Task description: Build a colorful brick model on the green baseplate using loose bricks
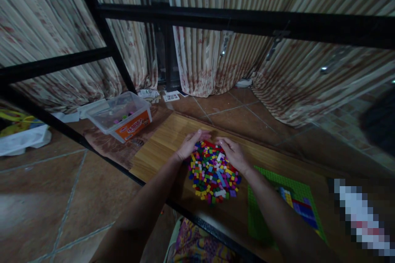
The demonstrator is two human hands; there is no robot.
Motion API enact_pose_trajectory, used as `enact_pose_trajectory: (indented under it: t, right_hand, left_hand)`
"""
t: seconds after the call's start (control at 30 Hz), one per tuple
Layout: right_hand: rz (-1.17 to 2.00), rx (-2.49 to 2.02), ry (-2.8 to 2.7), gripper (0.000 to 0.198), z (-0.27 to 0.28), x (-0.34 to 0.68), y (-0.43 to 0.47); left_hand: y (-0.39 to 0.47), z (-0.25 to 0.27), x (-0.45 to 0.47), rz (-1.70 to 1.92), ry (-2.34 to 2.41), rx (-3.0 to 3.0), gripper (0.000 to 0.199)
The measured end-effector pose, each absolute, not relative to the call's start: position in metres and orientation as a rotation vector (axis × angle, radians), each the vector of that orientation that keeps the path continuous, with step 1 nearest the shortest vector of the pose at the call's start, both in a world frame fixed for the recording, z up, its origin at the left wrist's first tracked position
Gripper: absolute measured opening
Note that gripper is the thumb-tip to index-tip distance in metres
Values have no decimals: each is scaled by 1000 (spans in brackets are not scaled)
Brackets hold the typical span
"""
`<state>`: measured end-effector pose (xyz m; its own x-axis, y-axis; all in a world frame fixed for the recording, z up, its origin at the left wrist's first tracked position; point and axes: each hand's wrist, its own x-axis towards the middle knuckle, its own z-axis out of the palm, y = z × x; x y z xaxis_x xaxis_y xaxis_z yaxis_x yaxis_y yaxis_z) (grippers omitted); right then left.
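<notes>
A heap of small building bricks [211, 172] in many colours lies spread on the wooden tabletop [154, 148]. My left hand [193, 144] rests at the heap's far left edge, fingers stretched toward the middle. Opposite it, my right hand [233, 152] curves around the far right edge, its fingers apart. Both hands cup the pile from behind, and neither shows a brick in its grasp. Partly under my right forearm is a green baseplate [277, 178], on which blue, yellow and purple bricks [300, 207] are fixed.
A clear plastic tub [132, 117] with an orange label stands on a brown mat left of the table, a few bricks inside. A black metal frame [216, 14] crosses the view before striped curtains [200, 57]. A white tray [27, 139] sits far left.
</notes>
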<state>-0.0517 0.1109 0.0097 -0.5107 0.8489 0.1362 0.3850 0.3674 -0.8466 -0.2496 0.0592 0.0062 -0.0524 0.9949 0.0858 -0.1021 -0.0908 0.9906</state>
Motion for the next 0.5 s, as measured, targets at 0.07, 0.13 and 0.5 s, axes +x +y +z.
enact_pose_trajectory:
  t: [0.07, 0.13, 0.5]
  right_hand:
    - [936, -1057, -2126, 38, 15, -55, 104]
    - [785, -1024, -2196, 34, 22, -61, 94]
    - [332, -1193, -2325, 18, 22, -107, 39]
  left_hand:
    - [59, 5, -253, 1418, 1111, 1134, 56]
    - [56, 5, -257, 1490, 1101, 1071, 60]
    - [-10, 5, -248, 1694, 1261, 774, 50]
